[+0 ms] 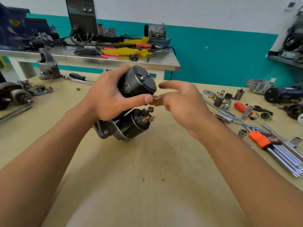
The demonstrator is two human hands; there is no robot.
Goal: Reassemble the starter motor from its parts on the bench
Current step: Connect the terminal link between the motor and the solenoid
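Observation:
The starter motor (pixel 131 112) stands tilted on the wooden bench (pixel 147 185) at centre, its dark cylindrical body (pixel 139 82) up and its solenoid (pixel 139 122) with copper terminal studs lower down. My left hand (pixel 105 99) grips the cylindrical body from the left, thumb laid across its front. My right hand (pixel 183 104) hovers just right of the motor, blurred, its thumb and a finger pinching a small brass-coloured ring-shaped part (pixel 155 97) right next to my left thumb tip. What exactly the small part is cannot be made out.
Sockets, a ratchet, a red-handled screwdriver (pixel 240 106) and an orange hex key set (pixel 268 141) lie at right. Another armature and housing parts (pixel 18 94) sit at left, a screwdriver (pixel 78 77) behind. A loose nut (pixel 78 89) lies on the bench. A steel table (pixel 98 59) stands beyond.

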